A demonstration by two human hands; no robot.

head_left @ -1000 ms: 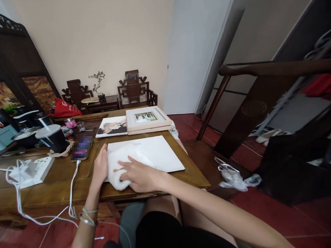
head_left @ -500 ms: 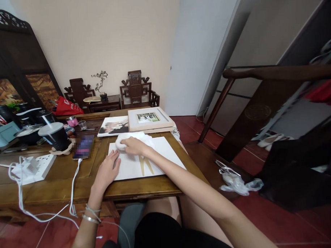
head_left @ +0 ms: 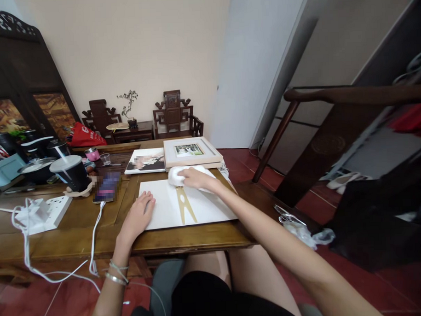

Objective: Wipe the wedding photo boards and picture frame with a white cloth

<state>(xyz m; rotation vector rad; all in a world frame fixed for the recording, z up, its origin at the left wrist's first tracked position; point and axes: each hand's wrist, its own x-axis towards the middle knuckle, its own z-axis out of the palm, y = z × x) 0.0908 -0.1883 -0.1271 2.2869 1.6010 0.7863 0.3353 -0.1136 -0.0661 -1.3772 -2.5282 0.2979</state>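
Shifted right since half a second ago: white cloth (head_left: 175, 177), right hand (head_left: 194, 178) clutching it. Nearest, left hand (head_left: 140, 212) rests on white board (head_left: 162, 214), left edge, fingers slightly parted; good brace. Beyond, cloth at board's far edge: press evenly, avoid bumping picture frame (head_left: 189, 150).

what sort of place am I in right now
Likely a living or sitting room in a home: carved wooden chairs by the wall, a small potted tree between them, and a phone charging on the wooden table suggest it.
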